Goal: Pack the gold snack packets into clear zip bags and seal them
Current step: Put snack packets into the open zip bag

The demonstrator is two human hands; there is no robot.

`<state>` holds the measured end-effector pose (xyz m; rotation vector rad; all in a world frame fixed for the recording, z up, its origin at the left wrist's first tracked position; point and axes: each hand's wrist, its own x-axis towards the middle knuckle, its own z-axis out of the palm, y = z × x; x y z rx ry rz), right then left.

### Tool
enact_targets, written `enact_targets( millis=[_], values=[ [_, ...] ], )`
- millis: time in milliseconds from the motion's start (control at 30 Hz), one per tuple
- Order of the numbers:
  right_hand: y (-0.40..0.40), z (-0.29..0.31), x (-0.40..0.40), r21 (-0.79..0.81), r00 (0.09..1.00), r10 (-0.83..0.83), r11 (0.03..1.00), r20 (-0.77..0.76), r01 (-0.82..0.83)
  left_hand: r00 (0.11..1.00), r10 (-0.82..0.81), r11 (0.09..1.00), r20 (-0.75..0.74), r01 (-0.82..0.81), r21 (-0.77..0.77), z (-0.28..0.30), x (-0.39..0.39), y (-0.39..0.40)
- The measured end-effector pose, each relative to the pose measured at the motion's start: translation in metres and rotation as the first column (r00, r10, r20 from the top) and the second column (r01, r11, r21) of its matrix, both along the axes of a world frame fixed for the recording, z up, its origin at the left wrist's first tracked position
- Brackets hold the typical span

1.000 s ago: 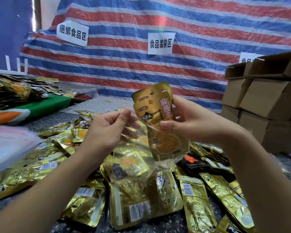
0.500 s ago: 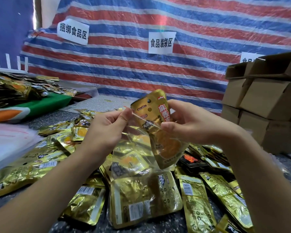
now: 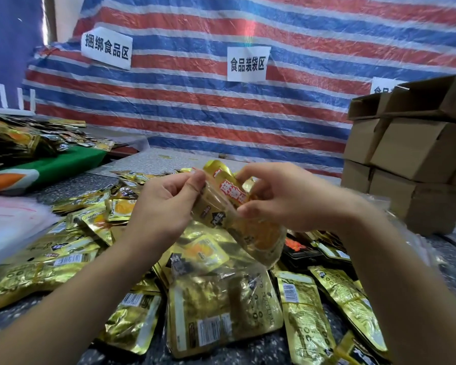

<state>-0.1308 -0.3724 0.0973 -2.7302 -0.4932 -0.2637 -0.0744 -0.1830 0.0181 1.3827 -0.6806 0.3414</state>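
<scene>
Pushing gold packets (image 3: pixel 229 196) into zip bag (image 3: pixel 250 233) | left hand (image 3: pixel 166 204) pinching bag mouth, right hand (image 3: pixel 282 201) gripping packets | I'd expect corners snagging the seal.

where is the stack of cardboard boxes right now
In the head view the cardboard boxes stand stacked at the right edge, against the striped tarp, beyond the right hand.

We list: striped tarpaulin (image 3: pixel 274 106) behind, three paper signs (image 3: pixel 248 64) on it; stacked cardboard boxes (image 3: pixel 411 154) right; speckled bench (image 3: pixel 71 188).
</scene>
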Motion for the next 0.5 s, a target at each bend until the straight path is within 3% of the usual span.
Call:
enact_targets(
  millis=[67,367,500],
  values=[
    [-0.001,-0.003,0.004,0.041,0.999,0.018,0.999,0.038,-0.02,1.0,0.023,1.0,-0.005,-0.023,-0.005,0.0,0.0,0.0],
    [0.008,-0.02,0.015,-0.246,0.999,0.054,0.968,0.0,-0.052,0.992,0.068,0.998,-0.11,-0.066,0.025,-0.005,0.0,-0.001],
    [0.005,-0.018,0.016,-0.16,0.99,0.028,0.987,0.14,-0.005,0.984,0.116,0.993,-0.137,-0.115,0.012,-0.003,0.005,0.001]
  ],
)
